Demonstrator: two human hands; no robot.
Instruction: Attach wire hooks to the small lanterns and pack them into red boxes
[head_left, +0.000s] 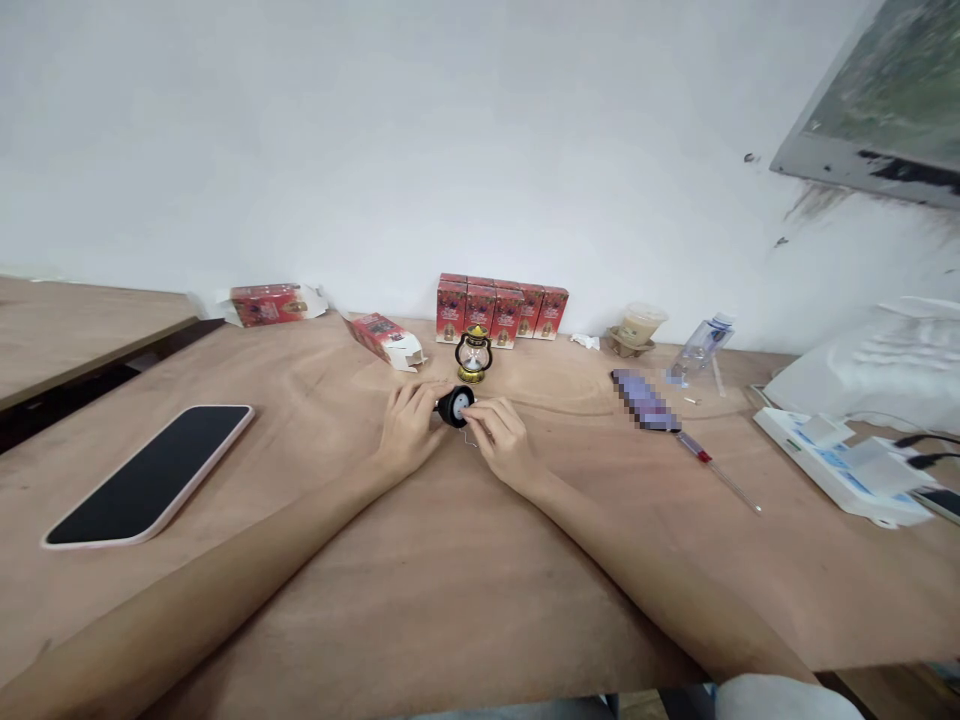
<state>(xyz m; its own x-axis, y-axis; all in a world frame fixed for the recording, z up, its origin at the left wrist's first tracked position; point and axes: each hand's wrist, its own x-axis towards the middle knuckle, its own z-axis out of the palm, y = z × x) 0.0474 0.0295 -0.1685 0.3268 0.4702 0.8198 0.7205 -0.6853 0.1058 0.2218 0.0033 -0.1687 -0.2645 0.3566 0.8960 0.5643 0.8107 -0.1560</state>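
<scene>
Brown wooden bench. L hand, curled part-closed, grips round black cup-shaped part; R hand, fingertips nearly closed at its face, hold unclear. Blk/gold clear-bodied lantern upright nr bench's far edge, ctr. Cup-shaped part nearer than lantern, tilted, pale grey dotted disc showing; thin bent wire below.
</scene>
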